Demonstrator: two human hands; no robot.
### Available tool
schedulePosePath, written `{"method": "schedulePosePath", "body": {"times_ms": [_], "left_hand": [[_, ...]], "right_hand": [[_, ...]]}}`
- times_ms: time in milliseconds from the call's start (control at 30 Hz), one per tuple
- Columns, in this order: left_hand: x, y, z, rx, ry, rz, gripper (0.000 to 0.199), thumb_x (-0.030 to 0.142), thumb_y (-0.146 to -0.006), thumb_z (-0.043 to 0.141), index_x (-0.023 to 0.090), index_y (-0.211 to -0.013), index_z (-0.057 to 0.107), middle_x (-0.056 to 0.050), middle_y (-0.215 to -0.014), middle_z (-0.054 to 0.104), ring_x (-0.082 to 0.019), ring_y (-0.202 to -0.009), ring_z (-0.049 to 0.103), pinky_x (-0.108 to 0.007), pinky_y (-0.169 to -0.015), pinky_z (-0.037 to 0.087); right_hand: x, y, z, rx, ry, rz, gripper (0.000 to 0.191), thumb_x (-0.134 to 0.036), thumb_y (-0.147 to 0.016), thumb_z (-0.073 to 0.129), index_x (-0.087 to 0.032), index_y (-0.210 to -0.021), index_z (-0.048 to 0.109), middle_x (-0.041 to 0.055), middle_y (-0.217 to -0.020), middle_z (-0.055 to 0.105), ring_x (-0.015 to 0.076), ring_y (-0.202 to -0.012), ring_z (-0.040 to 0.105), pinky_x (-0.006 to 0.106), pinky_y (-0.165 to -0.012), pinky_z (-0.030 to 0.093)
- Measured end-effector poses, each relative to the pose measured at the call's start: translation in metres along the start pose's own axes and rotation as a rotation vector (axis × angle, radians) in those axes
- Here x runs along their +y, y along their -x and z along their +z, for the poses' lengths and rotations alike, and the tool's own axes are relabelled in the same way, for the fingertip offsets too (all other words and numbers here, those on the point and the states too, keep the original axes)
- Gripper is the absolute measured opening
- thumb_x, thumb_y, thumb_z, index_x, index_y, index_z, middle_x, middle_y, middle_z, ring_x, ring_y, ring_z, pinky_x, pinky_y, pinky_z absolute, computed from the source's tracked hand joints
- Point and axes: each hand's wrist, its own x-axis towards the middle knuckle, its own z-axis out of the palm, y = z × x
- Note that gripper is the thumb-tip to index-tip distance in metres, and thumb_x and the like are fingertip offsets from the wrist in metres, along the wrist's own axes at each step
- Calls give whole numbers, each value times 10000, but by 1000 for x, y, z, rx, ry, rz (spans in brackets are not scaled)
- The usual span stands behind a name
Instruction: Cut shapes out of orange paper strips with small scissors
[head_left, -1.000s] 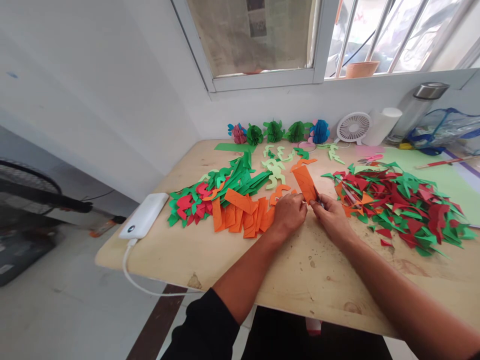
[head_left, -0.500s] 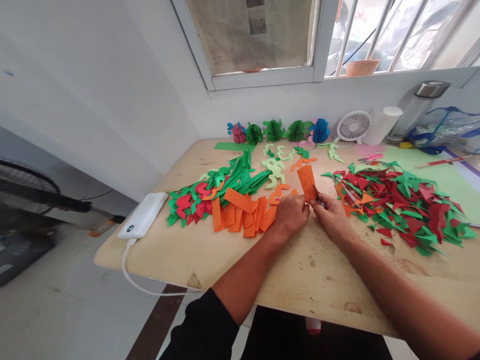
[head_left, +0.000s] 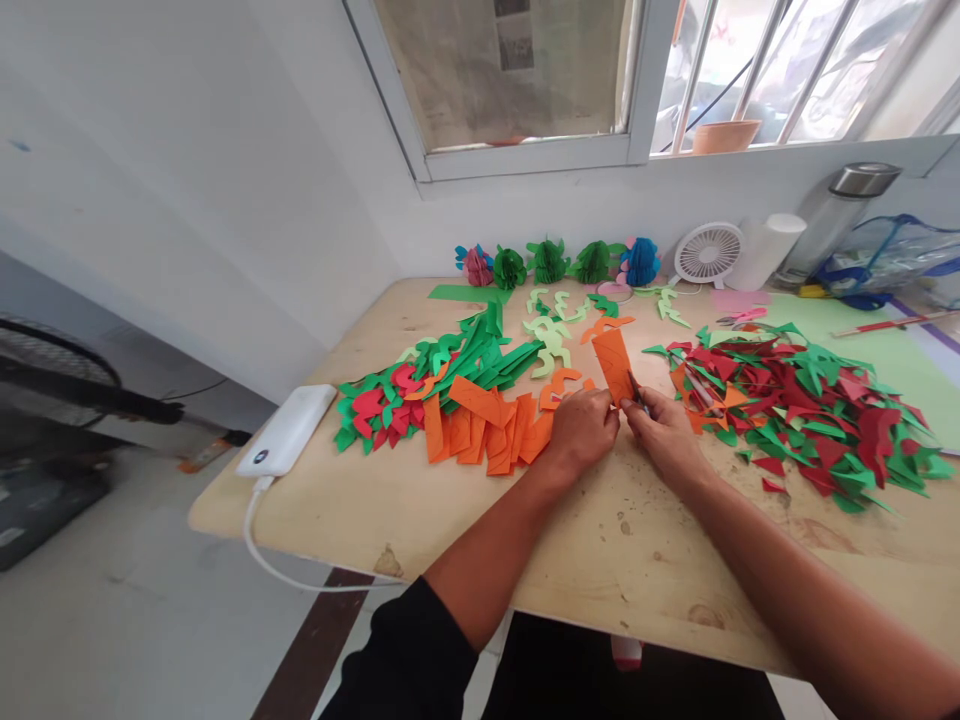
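An orange paper strip (head_left: 611,362) with drawn lines stands up from my left hand (head_left: 586,425), whose fingers pinch its lower end. Close against it, my right hand (head_left: 661,430) is closed on a pair of scissors (head_left: 636,388); the dark blades meet the strip's right edge and the handles are mostly hidden by the fingers. Left of my hands lies a pile of orange paper pieces (head_left: 487,430). Curved orange cut-outs (head_left: 561,380) and pale green cut-outs (head_left: 551,345) rest just beyond my left hand.
A heap of red and green paper scraps (head_left: 810,410) spreads at the right. Green strips (head_left: 487,350) and a white power bank (head_left: 287,432) with a cable sit at the left. Along the wall stand honeycomb paper figures (head_left: 550,260), a small fan (head_left: 709,253) and a bottle (head_left: 836,220).
The orange strip's top has tilted very slightly to the left. Both hands stay in nearly the same place, still holding the strip and the scissors.
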Motion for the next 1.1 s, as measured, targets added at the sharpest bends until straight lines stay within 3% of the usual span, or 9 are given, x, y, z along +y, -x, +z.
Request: {"method": "schedulePosePath", "body": {"times_ms": [1100], "left_hand": [[-1,0,0,-6,11,7,177,226,-843,437,185,-818,607,-74,-876,674,-201,-867,600,-308,-756,432]], "right_hand": [[-3,1,-1,-5,33,-11,249,-419,-759,555,-185,-683,514,-72,-495,315,81,-446,250,236,-413,180]]}}
